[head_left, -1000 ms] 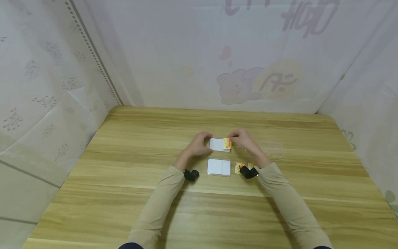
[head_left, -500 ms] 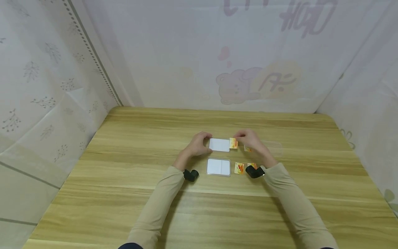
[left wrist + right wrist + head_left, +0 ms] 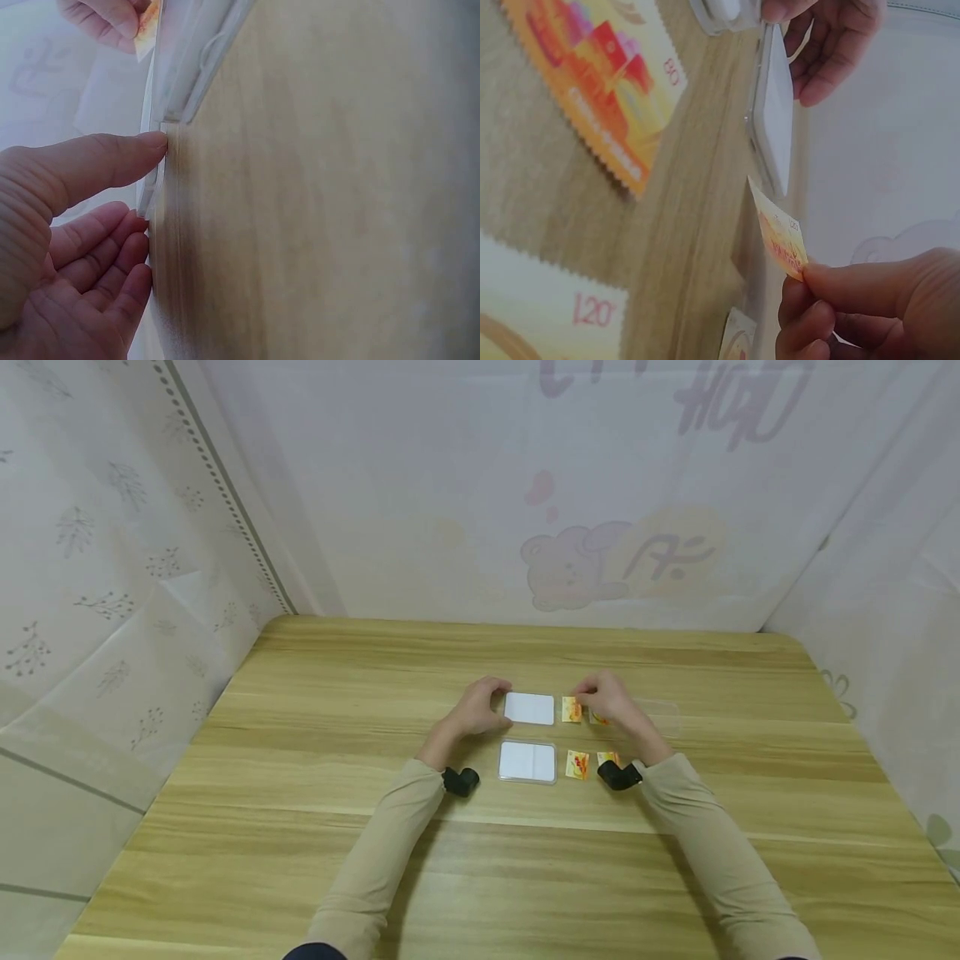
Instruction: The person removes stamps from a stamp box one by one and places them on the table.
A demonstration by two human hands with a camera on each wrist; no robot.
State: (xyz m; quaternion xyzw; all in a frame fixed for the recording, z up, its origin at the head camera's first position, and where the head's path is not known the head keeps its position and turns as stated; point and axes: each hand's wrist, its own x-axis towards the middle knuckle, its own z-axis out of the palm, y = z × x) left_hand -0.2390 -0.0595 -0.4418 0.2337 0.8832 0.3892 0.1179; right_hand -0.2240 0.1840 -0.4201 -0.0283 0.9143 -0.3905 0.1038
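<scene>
My left hand (image 3: pixel 478 706) holds the left end of a flat white case (image 3: pixel 529 709), thumb on the near edge and fingers at the far edge. Just right of that case, my right hand (image 3: pixel 607 697) pinches a yellow-orange postage stamp (image 3: pixel 778 234) by one corner between thumb and finger. The stamp tilts up in the right wrist view. Partly behind the right hand lies another stamp (image 3: pixel 597 717). A second white case (image 3: pixel 528 763) with a clear rim lies nearer to me. Two stamps, one marked 80 (image 3: pixel 600 82) and one marked 1.20 (image 3: pixel 547 315), show close up.
Right of the nearer case lie a yellow-red stamp (image 3: pixel 577 765) and another stamp (image 3: pixel 607 758), partly covered by the right wrist camera (image 3: pixel 619 775). A clear plastic piece (image 3: pixel 663 717) lies beyond the right wrist. The wooden table (image 3: pixel 480 885) meets a printed curtain (image 3: pixel 420 527) at the back.
My right hand has drawn the stamp rightward, from over the far case's right end to beside it. The stamp behind that hand has come into view. My left hand stays put.
</scene>
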